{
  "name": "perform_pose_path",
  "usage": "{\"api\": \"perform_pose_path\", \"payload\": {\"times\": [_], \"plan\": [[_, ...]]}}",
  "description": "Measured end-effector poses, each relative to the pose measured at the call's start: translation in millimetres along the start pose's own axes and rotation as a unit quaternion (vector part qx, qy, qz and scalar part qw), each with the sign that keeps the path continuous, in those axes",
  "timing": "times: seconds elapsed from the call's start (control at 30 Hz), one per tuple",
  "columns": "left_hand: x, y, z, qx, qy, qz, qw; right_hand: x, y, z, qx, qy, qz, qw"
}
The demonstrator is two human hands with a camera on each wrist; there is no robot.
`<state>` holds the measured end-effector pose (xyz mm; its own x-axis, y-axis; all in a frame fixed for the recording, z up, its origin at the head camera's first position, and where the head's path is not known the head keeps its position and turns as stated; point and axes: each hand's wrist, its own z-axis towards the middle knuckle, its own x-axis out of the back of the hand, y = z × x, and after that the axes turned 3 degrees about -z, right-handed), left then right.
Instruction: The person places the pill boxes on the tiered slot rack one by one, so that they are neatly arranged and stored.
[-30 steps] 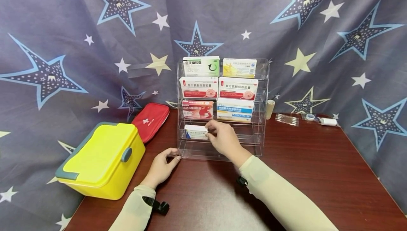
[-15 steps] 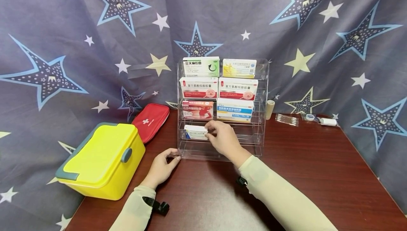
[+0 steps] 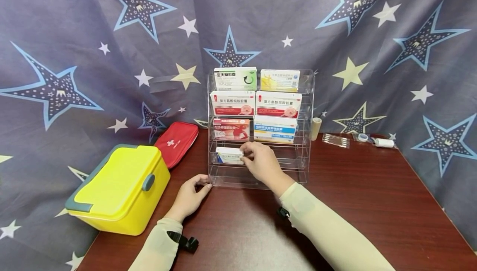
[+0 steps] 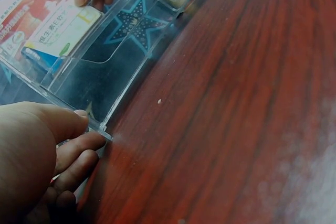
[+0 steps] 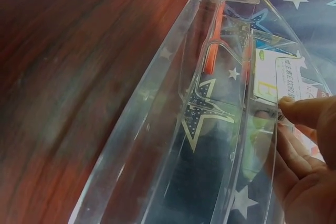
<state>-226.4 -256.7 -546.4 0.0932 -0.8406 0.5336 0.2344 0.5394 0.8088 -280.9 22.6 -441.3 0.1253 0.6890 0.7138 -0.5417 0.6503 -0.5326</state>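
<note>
A clear tiered display rack (image 3: pixel 257 176) stands on the table with medicine boxes on its upper tiers. One tier up from the bottom, at the left, sits a small white medicine box (image 3: pixel 229 156) with a blue corner. My right hand (image 3: pixel 263 164) pinches that box's right end between thumb and fingers, as the right wrist view also shows. Down at the rack's lower left corner, my left hand (image 3: pixel 189 196) grips the clear edge with thumb and forefinger. Just above the white box are a red medicine box (image 3: pixel 231 129) and a blue-and-white medicine box (image 3: pixel 275 130).
Left of the rack are a yellow lidded case (image 3: pixel 119 184) and a red first-aid pouch (image 3: pixel 177 143). At the back right lie a beige roll (image 3: pixel 316 128), a packet of swabs (image 3: pixel 336 140) and a white roll (image 3: pixel 384 143). A starry curtain hangs behind.
Both hands keep their places, the right on the white medicine box and the left on the rack corner. Only a very slight shift of the head view shows.
</note>
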Motion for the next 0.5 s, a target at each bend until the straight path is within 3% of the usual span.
{"api": "perform_pose_path", "payload": {"times": [0.5], "plan": [[2.3,1.6,-3.1,0.008,-0.002,0.001,1.0,15,1,-3.5,0.021,0.006,0.007,0.9997]]}}
